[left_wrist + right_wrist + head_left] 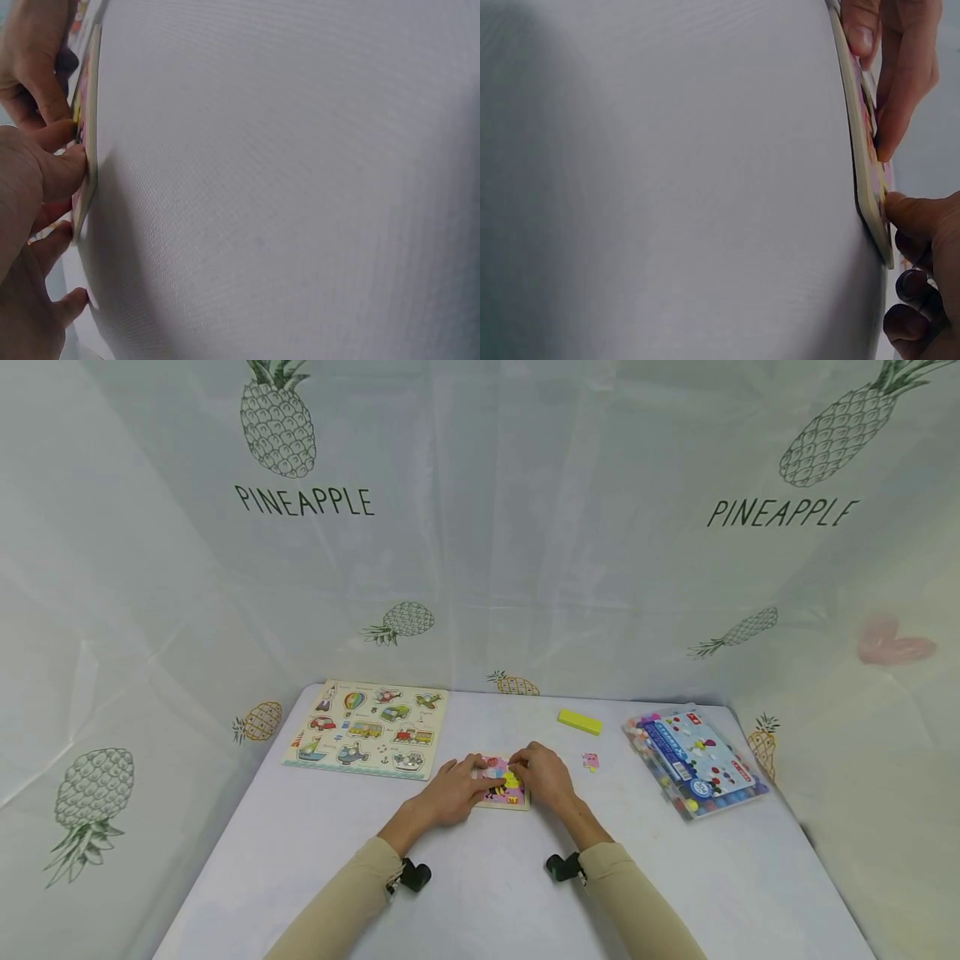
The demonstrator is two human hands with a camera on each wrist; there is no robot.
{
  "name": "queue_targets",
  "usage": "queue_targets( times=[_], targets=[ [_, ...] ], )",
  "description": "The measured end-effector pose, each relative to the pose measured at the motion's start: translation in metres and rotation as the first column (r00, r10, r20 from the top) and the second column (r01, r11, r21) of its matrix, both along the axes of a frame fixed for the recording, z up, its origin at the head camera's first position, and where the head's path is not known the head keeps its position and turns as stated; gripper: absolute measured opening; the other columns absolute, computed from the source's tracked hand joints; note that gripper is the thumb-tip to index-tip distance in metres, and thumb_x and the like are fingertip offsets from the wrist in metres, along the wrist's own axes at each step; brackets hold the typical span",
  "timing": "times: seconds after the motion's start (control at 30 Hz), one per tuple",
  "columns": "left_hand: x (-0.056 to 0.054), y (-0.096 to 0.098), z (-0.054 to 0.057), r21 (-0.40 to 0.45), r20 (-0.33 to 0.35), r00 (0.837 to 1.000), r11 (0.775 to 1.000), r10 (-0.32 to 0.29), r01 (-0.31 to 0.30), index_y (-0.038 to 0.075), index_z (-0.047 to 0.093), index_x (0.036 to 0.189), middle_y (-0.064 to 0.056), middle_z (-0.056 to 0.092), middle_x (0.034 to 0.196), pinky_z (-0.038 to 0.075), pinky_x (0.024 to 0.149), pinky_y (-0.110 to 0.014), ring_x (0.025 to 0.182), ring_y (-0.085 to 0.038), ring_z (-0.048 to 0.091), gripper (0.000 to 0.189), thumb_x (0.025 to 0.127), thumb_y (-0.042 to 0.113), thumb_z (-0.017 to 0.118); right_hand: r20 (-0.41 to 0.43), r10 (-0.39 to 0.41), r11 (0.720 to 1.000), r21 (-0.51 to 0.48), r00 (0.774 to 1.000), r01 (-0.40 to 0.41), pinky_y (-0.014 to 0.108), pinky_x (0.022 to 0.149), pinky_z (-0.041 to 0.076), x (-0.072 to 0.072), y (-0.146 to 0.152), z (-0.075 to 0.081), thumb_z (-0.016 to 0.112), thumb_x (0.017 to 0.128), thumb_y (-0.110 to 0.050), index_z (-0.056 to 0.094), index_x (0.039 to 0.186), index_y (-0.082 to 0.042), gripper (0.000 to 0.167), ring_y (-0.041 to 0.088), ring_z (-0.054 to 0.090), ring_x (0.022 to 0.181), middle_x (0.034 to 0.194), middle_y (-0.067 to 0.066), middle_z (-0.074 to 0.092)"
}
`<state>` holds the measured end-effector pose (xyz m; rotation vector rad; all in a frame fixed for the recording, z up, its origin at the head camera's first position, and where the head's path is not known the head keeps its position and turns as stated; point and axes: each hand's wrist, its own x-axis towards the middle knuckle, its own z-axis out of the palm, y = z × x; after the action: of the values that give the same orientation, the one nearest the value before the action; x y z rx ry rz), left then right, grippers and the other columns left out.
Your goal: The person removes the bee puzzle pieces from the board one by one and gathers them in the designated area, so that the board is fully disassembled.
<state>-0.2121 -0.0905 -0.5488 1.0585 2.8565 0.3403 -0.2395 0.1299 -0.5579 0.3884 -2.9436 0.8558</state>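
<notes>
Two hands, and both are on one small, flat pink puzzle board with pale edges, which is laid on the white tabletop. The board's left side is pressed by the left hand, fingers mostly straight and spread. Its right part is touched by the bent thumb and fingers of the right hand; whether a piece is actually pinched there can't be told.

Just right of the board, one loose pink-and-yellow puzzle piece can be seen, plus one bright yellow rectangular block beyond it. Farther right, one clear plastic case of coloured balls is set down. To the board's left there's one big cream picture board, printed with eleven larger vehicles.

Hard-to-see stuff: a good chunk of the pink board's picture is covered by fingers, and in both wrist views it's only caught nearly edge-on. The balls are partly hidden by the case's blue-and-white label, so no count's possible. Two beige sleeves are cut off at the bottom.
</notes>
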Motion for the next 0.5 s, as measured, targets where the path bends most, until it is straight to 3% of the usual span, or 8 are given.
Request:
queue_targets(
  times=[0.33,0.5],
  targets=[
    [0.0007,-0.0001,0.0017,0.009,0.004,1.000,1.000,-0.005,0.005,0.035,0.058,0.142,-0.009,0.048,0.144,0.034,0.109,-0.063,0.140,-0.024,0.040,0.041,0.103,0.023,0.056,-0.114,0.083,0.992,0.109,0.990,-0.070,0.029,0.073,0.051,-0.0010,0.0037,-0.0051,0.074,0.093,-0.026,0.079,0.100,-0.016,0.013,0.007,0.052,0.075,0.091,-0.006,0.060],
    [0.0000,-0.0001,-0.0001,0.011,0.007,1.000,1.000,0.003,-0.003,0.036,0.058,0.143,-0.010,0.048,0.145,0.034,0.110,-0.062,0.140,-0.025,0.041,0.041,0.104,0.024,0.055,-0.141,0.098,0.992,0.086,0.985,-0.087,0.030,0.073,0.051,-0.0014,0.0050,-0.0057,0.073,0.093,-0.024,0.078,0.099,-0.015,0.012,0.007,0.052,0.075,0.091,-0.005,0.060]
  ],
)
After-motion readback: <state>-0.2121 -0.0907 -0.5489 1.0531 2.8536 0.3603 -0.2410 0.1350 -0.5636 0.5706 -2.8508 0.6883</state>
